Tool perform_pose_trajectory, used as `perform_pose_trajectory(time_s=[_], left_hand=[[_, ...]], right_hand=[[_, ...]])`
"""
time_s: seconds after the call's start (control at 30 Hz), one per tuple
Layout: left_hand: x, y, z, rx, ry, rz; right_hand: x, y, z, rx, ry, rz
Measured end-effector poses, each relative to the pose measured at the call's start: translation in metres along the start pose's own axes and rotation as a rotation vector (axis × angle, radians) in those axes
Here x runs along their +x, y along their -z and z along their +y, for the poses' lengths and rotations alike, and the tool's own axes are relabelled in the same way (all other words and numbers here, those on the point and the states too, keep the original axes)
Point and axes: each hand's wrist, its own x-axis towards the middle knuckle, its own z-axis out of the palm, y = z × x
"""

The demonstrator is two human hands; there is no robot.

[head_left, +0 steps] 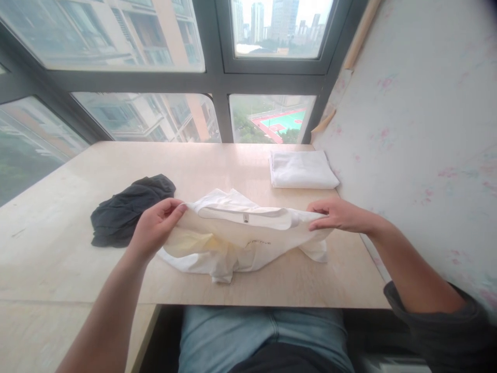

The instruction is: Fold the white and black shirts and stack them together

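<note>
A white T-shirt point(267, 228) is stretched between my two hands, its collar and neck label facing up and dark lettering on the cloth below. My left hand point(160, 220) pinches one shoulder between thumb and fingers. At the opposite shoulder my right hand point(336, 215) is closed on the fabric. The lower part of the shirt rests crumpled on the wooden table, with a yellowish patch showing at the left. Beside my left hand lies a bunched dark cloth point(130, 210).
A folded white cloth point(303, 170) lies at the table's back right, near the floral-papered wall point(419, 114). Grey-framed windows point(267, 83) rise behind the wooden table point(217, 163). The table's front edge is just before my lap.
</note>
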Motion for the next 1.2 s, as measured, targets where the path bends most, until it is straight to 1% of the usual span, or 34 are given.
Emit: perform_pose_trajectory(time_s=[0.07,0.13,0.2,0.3,0.37,0.43,0.5,0.6,0.7,0.77,0.83,0.9,0.97,1.03,1.1,1.2], left_hand=[[0.001,-0.001,0.000,0.037,0.001,0.051],[0.002,-0.002,0.000,0.046,0.004,0.077],[0.002,-0.001,0.001,0.034,0.009,0.083],[0.002,0.001,0.004,0.020,0.035,0.073],[0.001,0.003,0.006,0.014,0.071,0.045],[-0.001,0.005,0.008,0.024,0.098,0.015],[-0.003,0.007,0.010,0.039,0.094,-0.012],[-0.004,0.011,0.012,0.080,0.033,-0.038],[-0.003,0.015,0.011,0.146,-0.055,-0.058],[-0.002,0.017,0.009,0.183,-0.113,-0.079],[-0.001,0.019,0.006,0.221,-0.169,-0.090],[-0.002,0.019,0.003,0.268,-0.209,-0.030],[-0.004,0.018,0.002,0.296,-0.220,0.117],[-0.007,0.016,0.005,0.285,-0.205,0.287],[-0.010,0.013,0.013,0.283,-0.190,0.411],[-0.011,0.009,0.031,0.400,-0.219,0.602]], right_hand=[[-0.002,0.002,0.000,0.035,0.021,-0.033],[-0.006,0.005,0.001,0.067,0.046,-0.016],[-0.009,0.008,0.001,0.069,0.064,0.007],[-0.012,0.010,0.000,0.014,0.077,0.026],[-0.012,0.009,-0.002,-0.022,0.089,0.079],[-0.010,0.007,-0.002,-0.051,0.092,0.159],[-0.008,0.005,-0.002,-0.091,0.079,0.250],[-0.005,0.004,0.001,-0.183,0.059,0.363],[-0.004,0.003,0.004,-0.243,0.067,0.436],[-0.004,0.002,0.007,-0.232,0.102,0.469],[-0.004,0.002,0.010,-0.195,0.130,0.473],[-0.005,0.002,0.013,-0.154,0.116,0.465],[-0.006,0.002,0.015,-0.117,0.087,0.470],[-0.007,0.002,0.016,-0.099,0.068,0.512],[-0.009,0.002,0.014,-0.113,0.066,0.628],[-0.010,0.000,0.004,-0.173,0.117,0.937]])
